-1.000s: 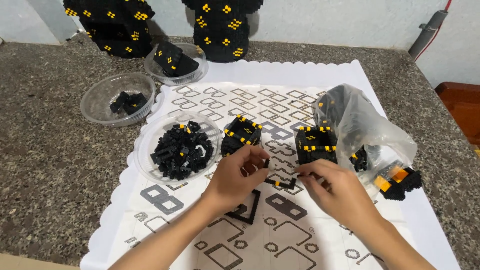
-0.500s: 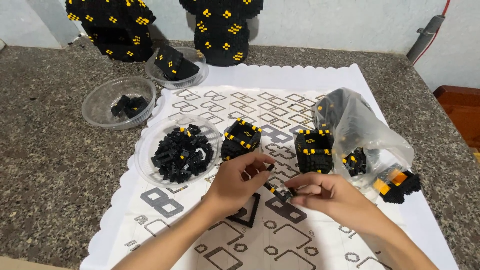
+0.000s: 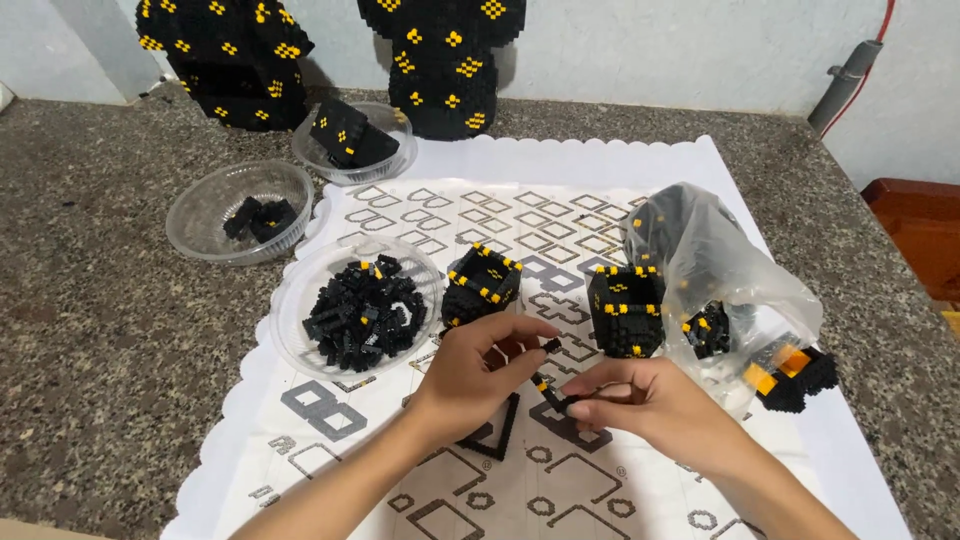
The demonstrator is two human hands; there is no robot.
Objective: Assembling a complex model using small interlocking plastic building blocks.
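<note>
Two hands meet over the patterned white mat (image 3: pixel 600 160), just in front of the open black-and-yellow brick cube (image 3: pixel 481 288). The left hand (image 3: pixel 478 375) pinches a tiny black brick (image 3: pixel 552 345) between thumb and forefinger, its fingers closed on the piece. The right hand (image 3: pixel 650 398) has its fingers clamped on a short black brick strip (image 3: pixel 552 393), which lies just below the tiny brick, nearly touching it. Left of the cube stands a clear bowl of loose black bricks (image 3: pixel 362 312), partly on the mat. Right of the cube sits a second, taller brick cube (image 3: pixel 626 308), and beyond that a crumpled clear plastic bag (image 3: pixel 715 260) with more black pieces inside and an orange-and-black brick block (image 3: pixel 790 372) at its far edge. Behind the cube and to the left, two more clear bowls (image 3: pixel 240 208) hold a few black parts on the speckled counter (image 3: pixel 100 330). Well behind the cube, against the wall, stand two large black-and-yellow brick builds (image 3: pixel 440 60).
</note>
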